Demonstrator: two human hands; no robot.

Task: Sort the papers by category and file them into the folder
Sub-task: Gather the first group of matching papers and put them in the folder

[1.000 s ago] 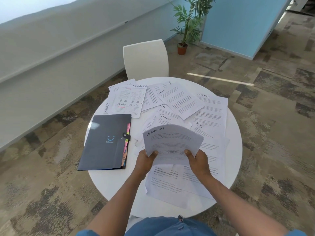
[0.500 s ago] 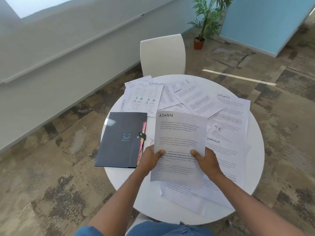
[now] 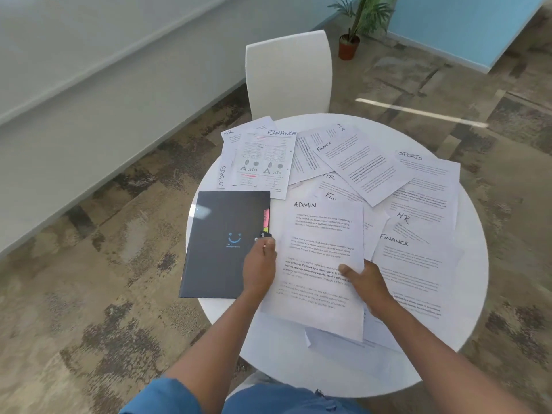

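Note:
A dark folder (image 3: 221,249) with a blue smiley and coloured tabs lies shut on the left of the round white table (image 3: 472,309). My left hand (image 3: 258,270) is at the folder's right edge, fingertips pinching its clasp (image 3: 264,234). My right hand (image 3: 364,282) grips the sheet headed ADMIN (image 3: 319,234) by its right edge, thumb on top, just above the table. Loose sheets headed FINANCE (image 3: 265,162), HR (image 3: 418,225) and SPORTS (image 3: 430,177) lie spread over the far and right parts of the table.
A white chair (image 3: 288,73) stands at the table's far side. A potted plant (image 3: 351,40) is on the patterned carpet by the blue wall. More sheets lie under the ADMIN sheet near the table's front edge.
My left hand has let go of the ADMIN sheet and moved left to the folder's clasp. The sheet, first held up and bent, now lies lower and flatter in my right hand alone.

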